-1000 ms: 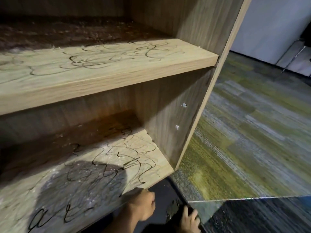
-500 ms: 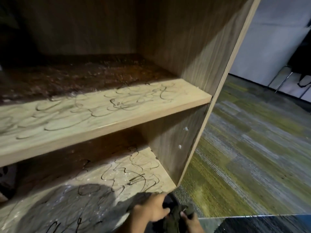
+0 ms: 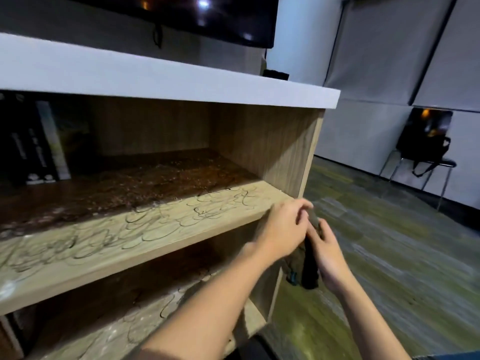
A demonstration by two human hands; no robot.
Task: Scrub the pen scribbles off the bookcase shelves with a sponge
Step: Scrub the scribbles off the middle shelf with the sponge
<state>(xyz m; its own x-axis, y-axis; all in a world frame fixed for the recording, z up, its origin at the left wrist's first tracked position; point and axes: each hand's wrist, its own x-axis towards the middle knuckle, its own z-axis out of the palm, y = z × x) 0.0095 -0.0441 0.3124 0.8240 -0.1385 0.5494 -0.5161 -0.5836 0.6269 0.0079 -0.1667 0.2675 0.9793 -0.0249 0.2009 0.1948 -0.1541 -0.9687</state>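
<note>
Your hands went up from bottom shelf [image 3: 109,331] to front corner of middle shelf [image 3: 145,245]. Left hand [image 3: 283,229] and right hand [image 3: 324,253] both held dark sponge [image 3: 310,266]. Scribbles [image 3: 155,224] covered shelf.

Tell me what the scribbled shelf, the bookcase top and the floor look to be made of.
Scribbled shelf: likely wood-grain laminate board, matte; printed-looking grain, square pale edge. Bookcase top: smooth white slab, matte, maybe painted or laminated board; no grain shows. Floor: apparently carpet tile, with streaky green and grey bands and a dull, fibrous look.
</note>
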